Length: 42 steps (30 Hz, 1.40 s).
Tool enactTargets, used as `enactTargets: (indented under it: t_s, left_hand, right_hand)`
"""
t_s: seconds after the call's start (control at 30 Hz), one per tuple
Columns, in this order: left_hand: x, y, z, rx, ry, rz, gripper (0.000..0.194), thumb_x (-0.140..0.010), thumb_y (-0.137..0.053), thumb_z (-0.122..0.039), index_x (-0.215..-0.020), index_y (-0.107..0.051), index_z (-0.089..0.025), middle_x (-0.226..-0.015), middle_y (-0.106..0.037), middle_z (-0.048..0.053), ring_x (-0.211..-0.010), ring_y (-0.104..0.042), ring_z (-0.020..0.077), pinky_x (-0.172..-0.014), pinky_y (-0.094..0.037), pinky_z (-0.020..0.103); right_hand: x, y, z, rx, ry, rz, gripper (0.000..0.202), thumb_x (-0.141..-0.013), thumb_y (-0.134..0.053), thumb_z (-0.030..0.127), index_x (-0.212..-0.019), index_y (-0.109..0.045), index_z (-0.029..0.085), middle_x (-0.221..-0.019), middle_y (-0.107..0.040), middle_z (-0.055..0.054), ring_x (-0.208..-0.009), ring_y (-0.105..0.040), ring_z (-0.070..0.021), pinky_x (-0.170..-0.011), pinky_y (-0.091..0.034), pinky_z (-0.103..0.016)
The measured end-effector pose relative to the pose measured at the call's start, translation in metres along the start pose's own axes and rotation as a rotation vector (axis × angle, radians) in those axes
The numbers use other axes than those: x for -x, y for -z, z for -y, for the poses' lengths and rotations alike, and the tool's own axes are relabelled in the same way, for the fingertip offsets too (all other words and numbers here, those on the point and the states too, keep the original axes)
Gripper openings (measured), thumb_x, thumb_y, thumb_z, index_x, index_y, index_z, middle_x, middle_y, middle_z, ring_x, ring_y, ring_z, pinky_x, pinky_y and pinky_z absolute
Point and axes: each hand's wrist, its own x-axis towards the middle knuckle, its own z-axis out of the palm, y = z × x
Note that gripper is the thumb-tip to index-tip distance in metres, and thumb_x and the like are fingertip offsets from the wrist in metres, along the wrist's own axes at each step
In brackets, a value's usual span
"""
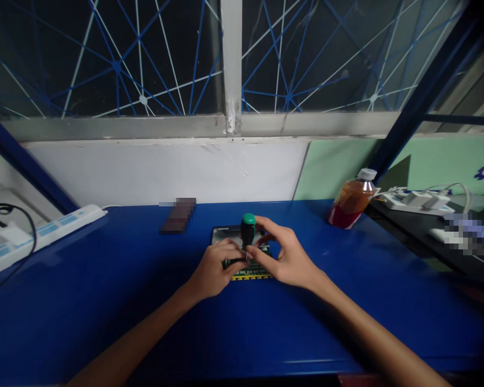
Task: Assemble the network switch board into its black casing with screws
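Note:
A screwdriver (248, 230) with a green and black handle stands upright over a green circuit board (252, 271) with a yellow-marked front edge. My right hand (284, 255) has its fingers around the screwdriver's handle and shaft. My left hand (218, 266) is closed on a second dark and green tool (226, 264), partly hidden by the fingers, its fingertips close to the screwdriver's shaft. Behind the hands lies a dark, flat panel (221, 233) at the back of the board. The screwdriver's tip is hidden by the fingers.
A blue table (242, 333) carries a dark flat object (178, 216) at back left. A white power strip (72, 217) with a black cable lies at the far left. A bottle of reddish drink (351, 199) stands back right, beside another power strip (415, 203) on a dark surface.

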Motion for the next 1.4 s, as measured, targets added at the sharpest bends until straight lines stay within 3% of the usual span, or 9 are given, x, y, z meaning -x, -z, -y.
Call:
enactTargets:
  t_s: [0.23, 0.57, 0.73, 1.03, 1.2, 1.4]
  left_hand:
    - [0.001, -0.001, 0.0, -0.008, -0.035, -0.033, 0.007, -0.084, -0.065, -0.018, -0.087, -0.072, -0.019, -0.086, -0.071, 0.004, -0.088, -0.063, 0.0197, -0.081, -0.048, 0.034]
    - [0.0, -0.002, 0.007, -0.087, -0.08, -0.057, 0.007, -0.083, -0.067, -0.023, -0.079, -0.07, -0.018, -0.081, -0.069, 0.005, -0.082, -0.062, 0.0201, -0.078, -0.048, 0.036]
    - [0.0, -0.001, 0.001, -0.05, -0.067, -0.055, 0.01, -0.084, -0.063, -0.02, -0.078, -0.07, -0.018, -0.082, -0.068, 0.005, -0.081, -0.062, 0.019, -0.073, -0.048, 0.032]
    - [-0.001, 0.001, -0.003, -0.075, -0.066, -0.012, 0.012, -0.086, -0.06, -0.019, -0.082, -0.071, -0.018, -0.081, -0.069, 0.005, -0.082, -0.062, 0.0198, -0.076, -0.048, 0.035]
    - [0.0, -0.001, -0.001, -0.092, -0.087, -0.04, 0.011, -0.086, -0.06, -0.021, -0.086, -0.071, -0.018, -0.086, -0.068, 0.006, -0.086, -0.061, 0.0209, -0.078, -0.049, 0.036]
    - [0.002, -0.004, 0.002, -0.084, -0.084, -0.058, 0.01, -0.085, -0.062, -0.022, -0.08, -0.069, -0.018, -0.084, -0.068, 0.006, -0.083, -0.061, 0.0206, -0.074, -0.05, 0.035]
  right_hand:
    - [-0.002, 0.0, 0.003, 0.065, -0.056, 0.007, 0.045, -0.081, -0.063, 0.025, -0.124, -0.05, 0.019, -0.092, -0.062, -0.002, -0.073, -0.059, -0.0143, -0.066, -0.055, -0.031]
    - [-0.001, 0.001, 0.002, 0.195, -0.027, -0.019, 0.047, -0.079, -0.067, 0.035, -0.121, -0.056, 0.019, -0.101, -0.066, -0.006, -0.083, -0.063, -0.0179, -0.075, -0.054, -0.034]
    - [-0.001, 0.0, 0.004, 0.176, 0.005, -0.008, 0.045, -0.081, -0.063, 0.03, -0.124, -0.053, 0.019, -0.111, -0.064, -0.008, -0.088, -0.062, -0.019, -0.077, -0.054, -0.036]
    - [0.004, -0.002, -0.002, 0.123, -0.002, 0.019, 0.052, -0.08, -0.059, 0.022, -0.13, -0.045, 0.017, -0.099, -0.064, -0.005, -0.076, -0.061, -0.0165, -0.068, -0.054, -0.034]
    - [0.002, -0.002, -0.001, 0.133, -0.008, -0.008, 0.05, -0.08, -0.062, 0.025, -0.127, -0.047, 0.018, -0.09, -0.063, -0.002, -0.073, -0.06, -0.0146, -0.067, -0.053, -0.031]
    - [0.002, -0.004, -0.001, 0.228, 0.047, -0.034, 0.045, -0.081, -0.064, 0.03, -0.123, -0.05, 0.019, -0.094, -0.064, -0.004, -0.074, -0.06, -0.0156, -0.068, -0.054, -0.032]
